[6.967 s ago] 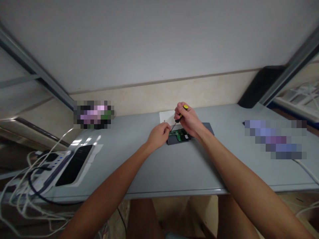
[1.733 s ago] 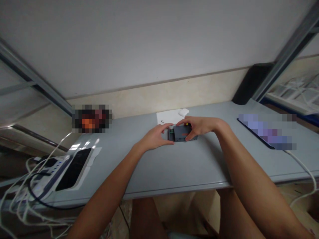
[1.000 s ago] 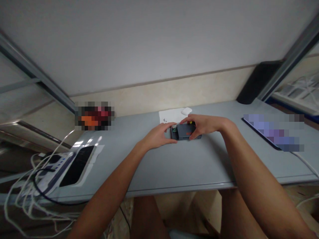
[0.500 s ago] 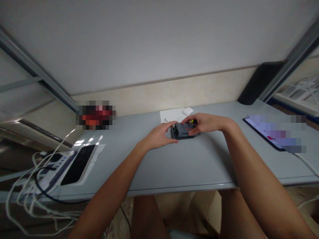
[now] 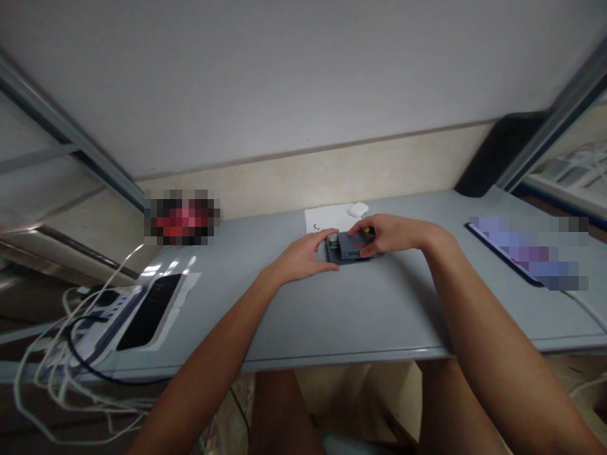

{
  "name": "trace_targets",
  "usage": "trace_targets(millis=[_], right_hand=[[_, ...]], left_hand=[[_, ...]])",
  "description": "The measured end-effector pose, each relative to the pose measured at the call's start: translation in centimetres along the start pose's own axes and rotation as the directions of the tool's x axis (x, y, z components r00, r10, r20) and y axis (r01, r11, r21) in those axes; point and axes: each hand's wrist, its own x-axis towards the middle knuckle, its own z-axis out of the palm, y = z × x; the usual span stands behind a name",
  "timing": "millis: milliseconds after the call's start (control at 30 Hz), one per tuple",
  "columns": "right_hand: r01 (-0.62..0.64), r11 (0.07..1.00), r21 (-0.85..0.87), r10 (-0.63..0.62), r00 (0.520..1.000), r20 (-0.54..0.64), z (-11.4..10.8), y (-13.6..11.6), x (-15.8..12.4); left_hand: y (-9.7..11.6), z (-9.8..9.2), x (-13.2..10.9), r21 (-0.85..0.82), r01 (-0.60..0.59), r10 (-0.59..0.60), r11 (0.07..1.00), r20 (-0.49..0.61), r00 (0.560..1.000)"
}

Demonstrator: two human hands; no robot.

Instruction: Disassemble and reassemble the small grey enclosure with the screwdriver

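A small dark grey device box (image 5: 351, 246) lies on the grey table (image 5: 341, 309), its grey cover partly on and a strip of green circuit board showing at its left end. My left hand (image 5: 303, 258) grips the box's left end with thumb and fingers. My right hand (image 5: 386, 232) holds the cover from the right, fingers curled over its top. A yellow-tipped screwdriver (image 5: 367, 230) peeks out by my right fingers; whether the hand holds it I cannot tell.
A white sheet of paper (image 5: 327, 219) with tiny screws and a small white case (image 5: 358, 209) lie behind the box. A phone (image 5: 147, 311) and a power strip with tangled cables (image 5: 90, 322) sit at the left edge. A dark flat device (image 5: 502, 253) lies right.
Seven seconds ago my right hand drove the screwdriver into the open board. Since then the cover came over the box, and both hands have stayed on it with only slight shifts.
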Motion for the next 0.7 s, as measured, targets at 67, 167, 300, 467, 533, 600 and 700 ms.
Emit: trace_targets(millis=[67, 167, 300, 467, 533, 600, 700], right_hand=[[0.008, 1.0, 0.022, -0.009, 0.999, 0.033, 0.0, 0.0, 0.0], [-0.014, 1.0, 0.001, 0.014, 1.0, 0.018, 0.1, -0.3, -0.2], [-0.04, 0.999, -0.001, 0.04, 0.999, -0.001, 0.6, -0.4, -0.2], [-0.015, 1.0, 0.025, 0.015, 1.0, -0.008, 1.1, -0.2, 0.2], [0.022, 1.0, 0.015, -0.022, 1.0, -0.015, 1.2, -0.3, 0.6], [0.073, 0.997, -0.011, -0.073, 0.997, -0.035, 1.4, -0.5, 0.9], [0.142, 0.989, -0.036, -0.144, 0.988, -0.049, 1.7, -0.6, 1.2]], left_hand=[[-0.1, 0.0, 0.0, 0.002, 0.008, -0.008, 1.0, 0.002, 1.0], [-0.2, 0.1, 0.0, 0.01, 0.015, -0.015, 1.0, 0.005, 1.0], [-0.2, 0.2, 0.1, 0.002, 0.016, -0.016, 1.0, 0.006, 1.0], [-0.5, 0.4, 0.2, 0.02, 0.01, -0.01, 1.0, 0.009, 1.0], [-0.6, 0.5, 0.3, 0.035, 0.015, -0.015, 0.999, 0.006, 1.0], [-0.8, 0.5, 0.3, 0.049, 0.019, -0.019, 0.999, 0.005, 1.0], [-0.7, 0.4, 0.3, 0.079, 0.0, -0.002, 0.997, 0.018, 1.0]])
